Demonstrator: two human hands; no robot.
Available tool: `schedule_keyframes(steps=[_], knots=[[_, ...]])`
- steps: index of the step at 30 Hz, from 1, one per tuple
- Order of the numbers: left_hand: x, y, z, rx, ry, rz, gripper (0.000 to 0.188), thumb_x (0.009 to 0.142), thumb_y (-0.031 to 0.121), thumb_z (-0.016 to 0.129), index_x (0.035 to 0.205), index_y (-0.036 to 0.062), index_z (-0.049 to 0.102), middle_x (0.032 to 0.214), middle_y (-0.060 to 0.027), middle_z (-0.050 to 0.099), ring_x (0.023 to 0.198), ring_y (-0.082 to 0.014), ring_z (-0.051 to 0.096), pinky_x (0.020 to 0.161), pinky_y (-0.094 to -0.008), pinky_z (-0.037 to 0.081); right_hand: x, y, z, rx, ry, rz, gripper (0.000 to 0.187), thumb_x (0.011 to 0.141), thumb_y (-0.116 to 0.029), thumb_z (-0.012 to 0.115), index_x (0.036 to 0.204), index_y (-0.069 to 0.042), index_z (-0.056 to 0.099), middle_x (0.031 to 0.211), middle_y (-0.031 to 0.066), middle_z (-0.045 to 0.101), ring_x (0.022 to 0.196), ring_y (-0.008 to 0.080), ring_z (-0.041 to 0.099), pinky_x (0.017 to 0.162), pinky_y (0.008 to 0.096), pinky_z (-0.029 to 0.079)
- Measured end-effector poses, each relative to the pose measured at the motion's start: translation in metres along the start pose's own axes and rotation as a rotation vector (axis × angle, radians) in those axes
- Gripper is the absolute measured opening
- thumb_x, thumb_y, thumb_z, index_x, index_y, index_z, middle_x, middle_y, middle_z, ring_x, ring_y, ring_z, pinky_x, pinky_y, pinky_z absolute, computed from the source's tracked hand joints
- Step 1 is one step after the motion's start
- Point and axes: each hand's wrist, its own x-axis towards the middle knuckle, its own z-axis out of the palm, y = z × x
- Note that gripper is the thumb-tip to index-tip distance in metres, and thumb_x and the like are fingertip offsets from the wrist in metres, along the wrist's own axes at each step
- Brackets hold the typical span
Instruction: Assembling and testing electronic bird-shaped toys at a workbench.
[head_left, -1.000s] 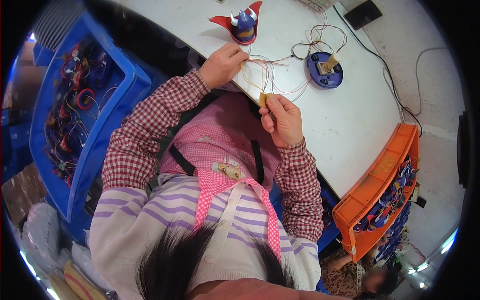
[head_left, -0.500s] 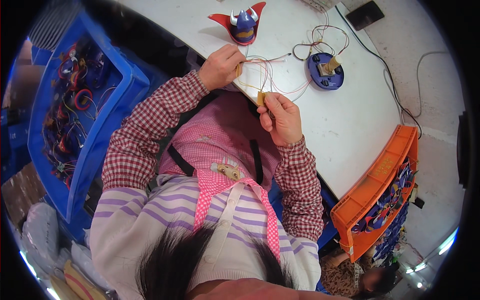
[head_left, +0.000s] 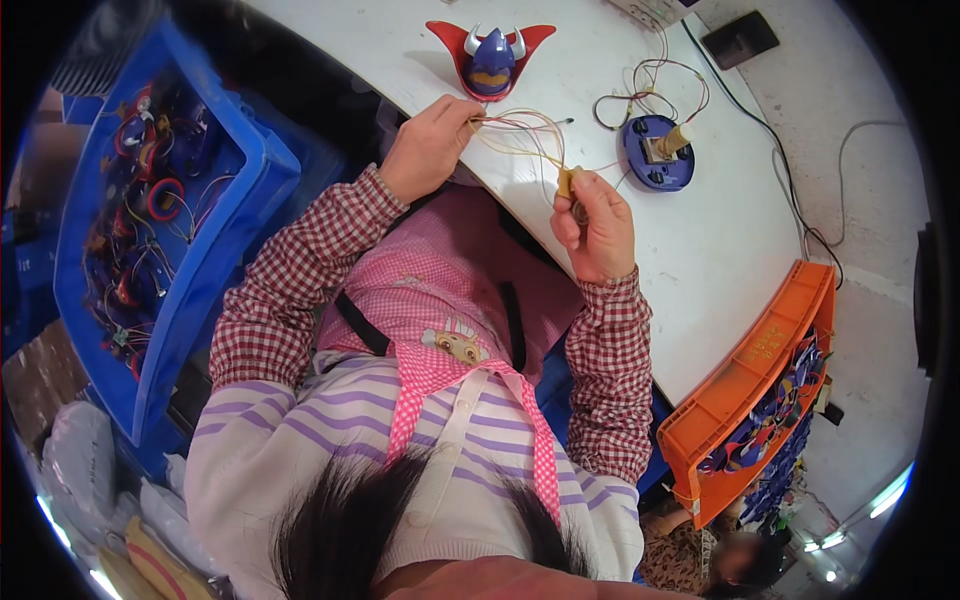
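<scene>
Thin coloured wires [head_left: 530, 125] stretch between my two hands over the table's near edge. My left hand [head_left: 432, 145] pinches their left ends between thumb and fingertips. Closed on a small tan, board-like part [head_left: 567, 183] with the wires joined to it, my right hand [head_left: 598, 222] also has something round under its fingers, mostly hidden. Just beyond my left hand stands a purple toy head [head_left: 492, 65] with silver horns and a red winged collar. To the right of the wires lies a round purple base [head_left: 657, 152] with a tan cylinder sticking up from it.
A blue bin [head_left: 150, 400] of wired parts stands at the left. An orange crate [head_left: 735, 365] with purple and red parts is at the right. On the white table [head_left: 690, 270] lie looped cables; a dark phone-like object [head_left: 740, 40] is at the far right. Another person [head_left: 690, 555] is at lower right.
My right hand has moved right and slightly up with the tan part, drawing the wires along. My left hand has shifted slightly left. The toy head is turned more upright.
</scene>
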Motion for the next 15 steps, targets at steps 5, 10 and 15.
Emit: schedule_keyframes(steps=[5, 10, 15], knots=[[-0.006, -0.009, 0.003, -0.503, 0.0, -0.228, 0.018, 0.083, 0.0, 0.059, 0.101, -0.0039, 0.059, 0.086, -0.0084, 0.058, 0.069, -0.0128, 0.054, 0.063, -0.0206, 0.045, 0.017, -0.004, -0.009, 0.119, -0.009, 0.017, 0.02, 0.095, -0.018, 0.048, 0.095, 0.001, 0.055, 0.072, 0.007, 0.057, 0.042, 0.0048, 0.037, 0.036, 0.0159, 0.027], [-0.009, -0.012, 0.001, -0.714, -0.006, -0.329, 0.022, 0.084, -0.001, 0.059, 0.105, -0.0068, 0.057, 0.087, -0.0078, 0.058, 0.068, -0.0114, 0.055, 0.064, -0.018, 0.046, 0.021, 0.003, -0.015, 0.167, -0.001, 0.047, 0.021, 0.096, -0.018, 0.046, 0.094, 0.001, 0.054, 0.071, 0.0058, 0.055, 0.042, 0.0036, 0.036, 0.036, 0.0155, 0.025], [-0.009, -0.012, 0.004, -0.621, 0.023, -0.279, 0.02, 0.085, -0.001, 0.058, 0.104, -0.0077, 0.057, 0.087, -0.0077, 0.058, 0.067, -0.0116, 0.055, 0.063, -0.0178, 0.046, 0.019, 0.011, -0.024, 0.176, 0.012, 0.075, 0.02, 0.096, -0.018, 0.046, 0.094, 0.001, 0.053, 0.071, 0.0052, 0.054, 0.042, 0.0035, 0.035, 0.035, 0.0153, 0.026]])
